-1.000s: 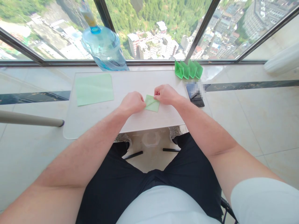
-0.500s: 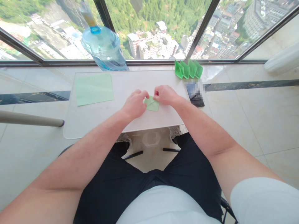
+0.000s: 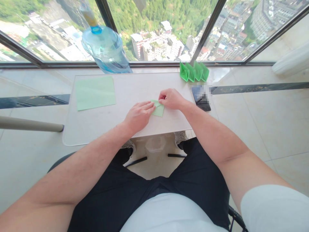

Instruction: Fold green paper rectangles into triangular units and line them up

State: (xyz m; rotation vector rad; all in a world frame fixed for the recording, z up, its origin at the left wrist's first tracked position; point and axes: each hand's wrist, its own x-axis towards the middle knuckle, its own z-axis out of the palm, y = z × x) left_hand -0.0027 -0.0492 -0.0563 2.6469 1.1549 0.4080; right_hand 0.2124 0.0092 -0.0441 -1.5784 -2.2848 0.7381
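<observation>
Currently, small pale-green folded paper piece [image 3: 158, 111] lies on the low white rectangular table [image 3: 132, 85], right of its middle, between both hands. A crease or folded edge shows on its upper face.

Left hand [image 3: 140, 116]: palm down, fingers extended and pressed together, fingertips resting over the paper's left part. Thumb position cannot be made out.

Right hand [image 3: 172, 98]: fingers curled, thumb and forefinger drawn close at the paper's upper right edge, touching it. Whether they pinch the edge or only press on it, cannot tell.

Surroundings: larger flat pale-green paper sheet [image 3: 96, 93] at the table's left end, well apart from the hands. Row of bright-green folded paper shapes [image 3: 194, 71] at the far right corner. Dark flat device [image 3: 204, 106], partly pixelated, near the right forearm. Translucent blue plastic water bottle [image 3: 106, 46] beyond the far edge, by the window.
</observation>
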